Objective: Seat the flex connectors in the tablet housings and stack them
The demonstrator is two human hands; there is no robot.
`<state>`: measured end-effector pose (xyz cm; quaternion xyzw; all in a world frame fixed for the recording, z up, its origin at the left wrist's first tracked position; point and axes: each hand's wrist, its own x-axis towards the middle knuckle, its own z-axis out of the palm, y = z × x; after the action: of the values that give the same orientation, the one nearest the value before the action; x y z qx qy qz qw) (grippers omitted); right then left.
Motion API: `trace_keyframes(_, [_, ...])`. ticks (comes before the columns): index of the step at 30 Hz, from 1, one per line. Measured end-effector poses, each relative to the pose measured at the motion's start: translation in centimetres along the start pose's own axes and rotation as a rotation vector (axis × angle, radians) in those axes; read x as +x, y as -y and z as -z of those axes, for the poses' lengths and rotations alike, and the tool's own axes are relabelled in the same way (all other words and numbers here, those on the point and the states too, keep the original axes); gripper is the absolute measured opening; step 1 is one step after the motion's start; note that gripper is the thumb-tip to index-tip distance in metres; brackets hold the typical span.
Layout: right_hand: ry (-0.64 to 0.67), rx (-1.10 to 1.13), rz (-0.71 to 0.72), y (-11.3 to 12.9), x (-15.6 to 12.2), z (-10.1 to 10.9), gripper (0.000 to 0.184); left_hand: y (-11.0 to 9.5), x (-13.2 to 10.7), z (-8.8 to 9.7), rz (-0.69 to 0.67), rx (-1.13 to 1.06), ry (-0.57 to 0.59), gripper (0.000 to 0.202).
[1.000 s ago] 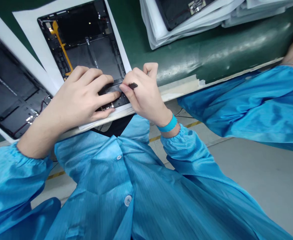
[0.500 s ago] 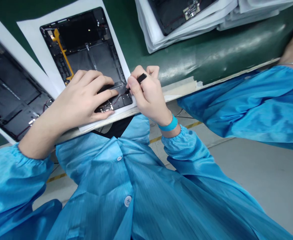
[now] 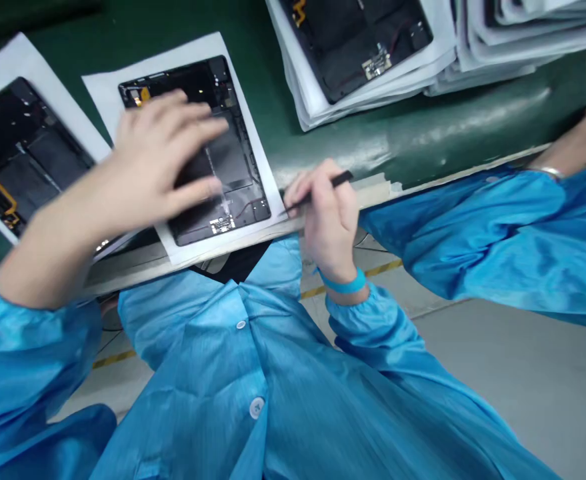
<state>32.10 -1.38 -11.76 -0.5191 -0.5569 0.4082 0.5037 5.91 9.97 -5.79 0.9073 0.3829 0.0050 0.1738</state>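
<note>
Open tablet (image 3: 240, 172) on white paper (image 3: 101, 92) at edge of table (image 3: 423, 147) — prob. vs scratches. L hand (image 3: 155, 157) over it, fingers spread, contact unclear; R hand (image 3: 331, 217) pinches black tool (image 3: 343, 178) pen-style — prob. for control.

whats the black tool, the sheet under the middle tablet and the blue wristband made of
Tool: perhaps plastic or coated metal; it looks dark, but blur leaves it open.
Sheet: probably paper, matte white, thin-edged.
Wristband: likely fabric or soft plastic, plain blue, curving smoothly.
</note>
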Motion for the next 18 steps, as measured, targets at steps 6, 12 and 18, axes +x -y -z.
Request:
trace_keyframes(6, [0.27, 0.696, -0.304, 1.8, -6.6, -2.7, 0.052, 6.9, 3.5, 5.3, 0.445, 0.156, 0.109, 0.095])
trace_keyframes(12, [0.45, 0.677, -0.651, 0.6, -9.5, -5.3, 0.053, 8.6, 5.0, 6.8, 0.552, 0.03, 0.257, 0.061])
trace_keyframes(18, [0.291, 0.752, -0.705, 0.6, -8.5, -5.3, 0.048, 8.5, 4.3, 5.9, 0.565, -0.101, 0.187, 0.037])
